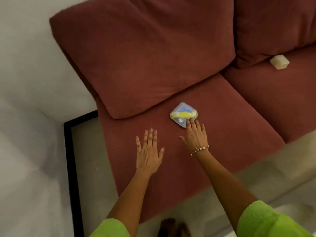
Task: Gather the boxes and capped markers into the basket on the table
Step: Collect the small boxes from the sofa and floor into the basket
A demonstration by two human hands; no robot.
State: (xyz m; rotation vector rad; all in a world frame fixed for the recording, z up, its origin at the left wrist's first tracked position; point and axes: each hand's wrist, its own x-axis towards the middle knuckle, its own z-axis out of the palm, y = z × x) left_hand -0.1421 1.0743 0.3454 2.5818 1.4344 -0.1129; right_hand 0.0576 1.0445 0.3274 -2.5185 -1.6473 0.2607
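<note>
Sofa (213, 151): dark red, napped fabric; two flat seat cushions with soft, rounded back cushions leaning above them.
Clear box (183, 114): small, translucent plastic, rounded corners; lies flat on the left seat cushion, just in front of the back cushion. Yellow and blue contents show through the lid, too blurred to identify.
White box (280, 61): small, pale, blocky; rests on the right seat cushion at the foot of its back cushion, well apart from the clear box.
Right hand (196, 135): palm down, fingers extended and held loosely together, thumb out to the side; fingertips overlap the near edge of the clear box, though actual contact cannot be told. Nothing is gripped.
Bracelet (200, 149): thin gold bangle on the right wrist.
Left hand (148, 151): palm down over bare cushion, fingers straight and slightly spread, empty.
Sleeves (266, 221): bright green, fuzzy cloth at both upper arms.
Black frame (71, 168): straight dark border on the pale floor, left of the sofa.
</note>
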